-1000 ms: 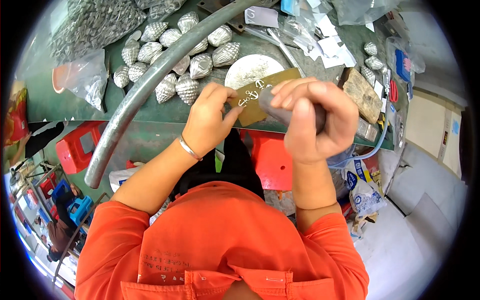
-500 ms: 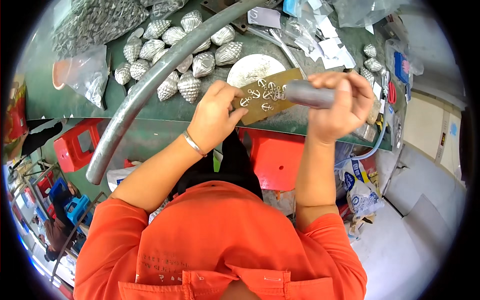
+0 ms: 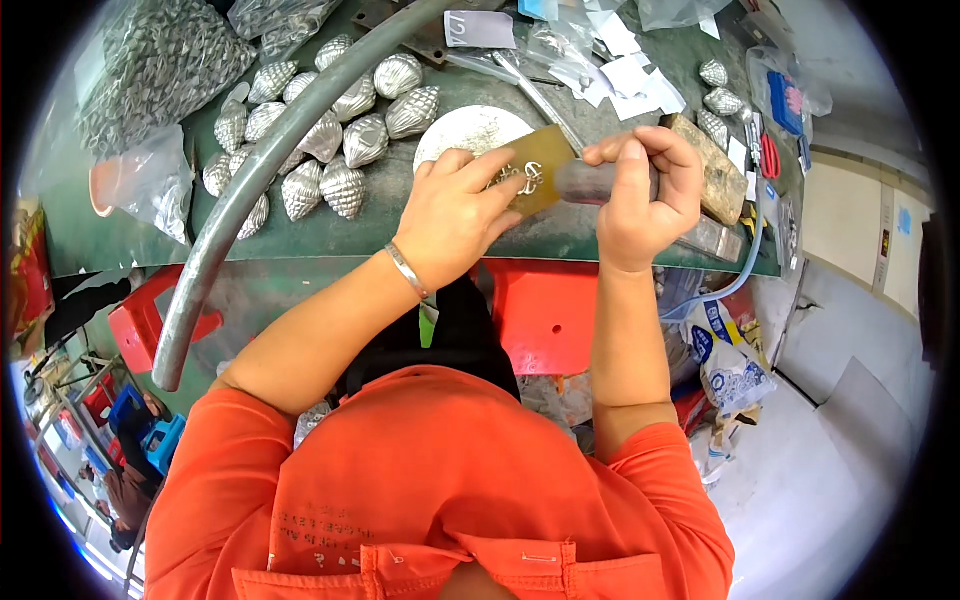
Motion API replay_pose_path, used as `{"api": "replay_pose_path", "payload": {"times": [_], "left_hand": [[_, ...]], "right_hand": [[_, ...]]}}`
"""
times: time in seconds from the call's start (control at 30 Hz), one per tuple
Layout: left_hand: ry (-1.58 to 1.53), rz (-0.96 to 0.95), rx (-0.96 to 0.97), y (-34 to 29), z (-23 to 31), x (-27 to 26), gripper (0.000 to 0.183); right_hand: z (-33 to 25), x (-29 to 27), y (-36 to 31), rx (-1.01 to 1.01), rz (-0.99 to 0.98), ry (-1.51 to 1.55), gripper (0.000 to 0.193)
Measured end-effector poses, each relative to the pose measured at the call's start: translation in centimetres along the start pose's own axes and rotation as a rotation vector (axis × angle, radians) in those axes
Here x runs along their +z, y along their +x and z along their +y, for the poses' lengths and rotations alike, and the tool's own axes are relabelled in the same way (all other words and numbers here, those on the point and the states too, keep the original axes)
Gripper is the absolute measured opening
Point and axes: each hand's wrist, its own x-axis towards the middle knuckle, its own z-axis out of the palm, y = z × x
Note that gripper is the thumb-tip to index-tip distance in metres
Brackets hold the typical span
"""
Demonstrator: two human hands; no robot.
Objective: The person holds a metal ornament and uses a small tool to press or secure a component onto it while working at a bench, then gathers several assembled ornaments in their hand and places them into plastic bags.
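Note:
My left hand (image 3: 450,205) lies over one end of a flat olive-yellow board (image 3: 543,150), its fingers spread on top. Small silver anchor charms (image 3: 532,178) rest on the board, some of them hidden under those fingers. My right hand (image 3: 648,195) is closed round a smooth dark-grey cylinder (image 3: 585,184); its near end is over the board's right part, and motion blurs it. Just behind the board sits a round white plate (image 3: 440,138) with pale powder on it.
Silver shell-shaped pieces (image 3: 365,140) cluster left of the hands, beneath a curved grey pipe (image 3: 225,240) overhead. A bag of small metal parts (image 3: 160,75) lies far left. Right of my right hand are a worn block (image 3: 710,165) and red-handled pliers (image 3: 769,155). A red stool (image 3: 545,320) stands below.
My left hand has gone from gripping the board's left edge to lying spread over its charms. My right hand and the cylinder have shifted slightly left; the whole view has shifted too.

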Motion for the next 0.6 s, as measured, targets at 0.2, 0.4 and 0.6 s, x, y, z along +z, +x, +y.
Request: {"api": "replay_pose_path", "payload": {"times": [0.2,0.4,0.6], "left_hand": [[-0.019,0.034,-0.006,-0.3,-0.4,-0.2,0.032],[-0.039,0.120,0.091,-0.1,-0.6,1.0,0.023],[-0.116,0.160,0.092,-0.4,-1.0,1.3,0.021]], "right_hand": [[0.4,-0.7,-0.5,0.006,0.027,-0.004,0.010],[0.4,-0.1,-0.2,0.004,-0.009,-0.012,0.012],[2.2,1.6,-0.3,-0.294,-0.102,-0.131,0.011]]}}
